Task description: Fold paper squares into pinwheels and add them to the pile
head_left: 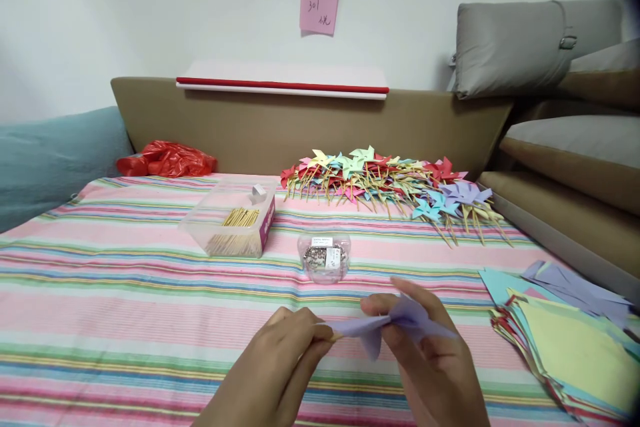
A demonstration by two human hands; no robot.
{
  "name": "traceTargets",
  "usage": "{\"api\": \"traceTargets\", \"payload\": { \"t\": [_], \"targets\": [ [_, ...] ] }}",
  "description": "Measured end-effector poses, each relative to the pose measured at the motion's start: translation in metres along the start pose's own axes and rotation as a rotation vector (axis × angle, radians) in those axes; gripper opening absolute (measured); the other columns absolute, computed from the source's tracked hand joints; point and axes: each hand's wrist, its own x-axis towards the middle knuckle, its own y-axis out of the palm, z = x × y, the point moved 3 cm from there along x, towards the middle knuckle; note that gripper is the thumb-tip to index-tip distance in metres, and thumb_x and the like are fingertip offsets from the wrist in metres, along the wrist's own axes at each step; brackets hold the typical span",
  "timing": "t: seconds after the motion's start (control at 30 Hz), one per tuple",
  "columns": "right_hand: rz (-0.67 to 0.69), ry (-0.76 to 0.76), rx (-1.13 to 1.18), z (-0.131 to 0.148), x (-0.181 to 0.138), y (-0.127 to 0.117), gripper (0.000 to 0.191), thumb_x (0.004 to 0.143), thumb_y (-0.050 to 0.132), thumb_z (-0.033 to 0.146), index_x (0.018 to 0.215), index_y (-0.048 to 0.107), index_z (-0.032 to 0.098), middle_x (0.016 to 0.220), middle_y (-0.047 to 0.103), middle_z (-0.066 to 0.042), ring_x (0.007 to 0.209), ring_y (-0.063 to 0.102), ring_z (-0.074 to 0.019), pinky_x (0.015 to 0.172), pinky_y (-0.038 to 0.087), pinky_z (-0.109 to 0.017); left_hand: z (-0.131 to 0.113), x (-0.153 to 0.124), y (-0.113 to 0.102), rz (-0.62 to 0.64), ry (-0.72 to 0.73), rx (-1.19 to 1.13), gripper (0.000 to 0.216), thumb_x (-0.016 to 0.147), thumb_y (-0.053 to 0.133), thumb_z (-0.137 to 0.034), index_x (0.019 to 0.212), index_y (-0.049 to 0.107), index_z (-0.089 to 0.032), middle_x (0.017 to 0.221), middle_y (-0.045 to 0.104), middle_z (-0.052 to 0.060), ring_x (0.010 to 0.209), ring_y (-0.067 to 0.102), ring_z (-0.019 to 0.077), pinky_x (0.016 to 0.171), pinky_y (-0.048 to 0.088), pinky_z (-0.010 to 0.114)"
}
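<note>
A folded lilac paper piece (pixel 385 325) is held between both hands low in the middle of the view. My left hand (pixel 280 363) pinches its left end with closed fingers. My right hand (pixel 425 353) grips its right part, fingers wrapped over the folds. Just beyond the hands a small clear round tub of metal pins (pixel 325 258) sits on the striped cloth (pixel 125 280). A clear plastic box of thin wooden sticks (pixel 235 220) stands further left. A heap of finished paper pinwheels (pixel 385 181) in several colours lies at the back.
A stack of coloured paper squares (pixel 565 340) lies at the right edge. A red plastic bag (pixel 167 159) rests at the back left by the brown sofa back (pixel 300 123). Grey cushions (pixel 530 47) sit at the right. A pink note (pixel 319 5) hangs on the wall.
</note>
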Motion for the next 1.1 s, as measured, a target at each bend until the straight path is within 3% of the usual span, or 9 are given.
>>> {"api": "traceTargets", "payload": {
  "t": [0.1, 0.27, 0.37, 0.47, 0.57, 0.8, 0.9, 1.0, 1.1],
  "targets": [
    [-0.068, 0.105, 0.071, -0.003, 0.005, -0.001, 0.081, 0.073, 0.083, 0.048, 0.142, 0.044, 0.033, 0.115, 0.075, -0.008, 0.104, 0.070, -0.0260, 0.085, 0.056, -0.039, 0.008, 0.001, 0.008, 0.059, -0.283, -0.302, 0.022, 0.101, 0.045, -0.035, 0.089, 0.059, -0.023, 0.081, 0.066, 0.002, 0.075, 0.061, 0.0181, 0.069, 0.044, 0.028],
    [-0.151, 0.231, -0.124, -0.012, 0.014, -0.007, 0.054, 0.086, 0.061, 0.064, 0.118, 0.065, 0.021, 0.109, 0.076, -0.013, 0.103, 0.071, -0.0290, 0.091, 0.052, -0.045, 0.013, 0.009, 0.006, -0.116, -0.485, -0.637, 0.033, 0.096, 0.054, -0.048, 0.084, 0.065, -0.020, 0.083, 0.067, 0.002, 0.082, 0.060, 0.0187, 0.076, 0.043, 0.028],
    [-0.002, 0.243, -0.308, -0.022, 0.012, 0.002, 0.051, 0.089, 0.056, 0.065, 0.102, 0.073, 0.018, 0.101, 0.077, -0.012, 0.101, 0.070, -0.0283, 0.092, 0.051, -0.042, 0.013, 0.013, 0.006, -0.224, -0.554, -0.761, 0.031, 0.093, 0.059, -0.048, 0.083, 0.068, -0.020, 0.085, 0.066, 0.001, 0.089, 0.058, 0.0189, 0.082, 0.042, 0.027],
    [0.286, 0.208, -0.399, -0.030, 0.004, 0.022, 0.050, 0.093, 0.049, 0.063, 0.091, 0.072, 0.019, 0.092, 0.074, -0.008, 0.094, 0.067, -0.0242, 0.089, 0.049, -0.036, 0.012, 0.016, 0.010, -0.293, -0.568, -0.920, 0.028, 0.091, 0.063, -0.046, 0.085, 0.069, -0.019, 0.085, 0.067, 0.001, 0.087, 0.058, 0.0176, 0.083, 0.043, 0.027],
    [0.438, 0.225, -0.432, -0.035, -0.004, 0.037, 0.045, 0.097, 0.046, 0.058, 0.085, 0.067, 0.019, 0.089, 0.070, -0.005, 0.092, 0.065, -0.0216, 0.087, 0.047, -0.033, 0.012, 0.016, 0.012, -0.343, -0.595, -0.991, 0.028, 0.088, 0.067, -0.047, 0.088, 0.070, -0.019, 0.082, 0.067, 0.001, 0.072, 0.055, 0.0142, 0.068, 0.043, 0.024],
    [0.450, 0.246, -0.499, -0.040, -0.007, 0.044, 0.041, 0.099, 0.045, 0.052, 0.079, 0.061, 0.020, 0.081, 0.065, -0.002, 0.082, 0.061, -0.0181, 0.079, 0.045, -0.029, 0.013, 0.014, 0.008, -0.402, -0.587, -0.906, 0.031, 0.085, 0.070, -0.049, 0.089, 0.071, -0.018, 0.091, 0.072, 0.004, 0.071, 0.059, 0.0152, 0.064, 0.043, 0.025],
    [0.427, 0.214, -0.513, -0.043, -0.006, 0.041, 0.042, 0.100, 0.043, 0.052, 0.078, 0.059, 0.020, 0.077, 0.062, -0.001, 0.077, 0.059, -0.0175, 0.075, 0.044, -0.028, 0.016, 0.015, 0.003, -0.449, -0.589, -0.912, 0.035, 0.080, 0.076, -0.046, 0.102, 0.071, -0.019, 0.103, 0.074, 0.006, 0.093, 0.066, 0.0219, 0.079, 0.048, 0.029],
    [0.398, 0.175, -0.566, -0.044, -0.004, 0.037, 0.041, 0.101, 0.041, 0.051, 0.080, 0.059, 0.020, 0.077, 0.062, -0.001, 0.077, 0.059, -0.0180, 0.074, 0.043, -0.028, 0.022, 0.015, -0.010, -0.593, -0.561, -0.902, 0.050, 0.080, 0.077, -0.047, 0.121, 0.065, -0.021, 0.128, 0.068, 0.010, 0.120, 0.060, 0.0262, 0.098, 0.045, 0.033],
    [0.396, 0.137, -0.663, -0.044, -0.004, 0.033, 0.041, 0.101, 0.039, 0.049, 0.079, 0.057, 0.021, 0.076, 0.060, -0.001, 0.076, 0.058, -0.0181, 0.071, 0.041, -0.028, 0.028, 0.014, -0.026, -0.651, -0.510, -0.850, 0.049, 0.087, 0.068, -0.050, 0.125, 0.063, -0.020, 0.131, 0.067, 0.011, 0.123, 0.058, 0.0277, 0.100, 0.042, 0.035]
  ]
}}
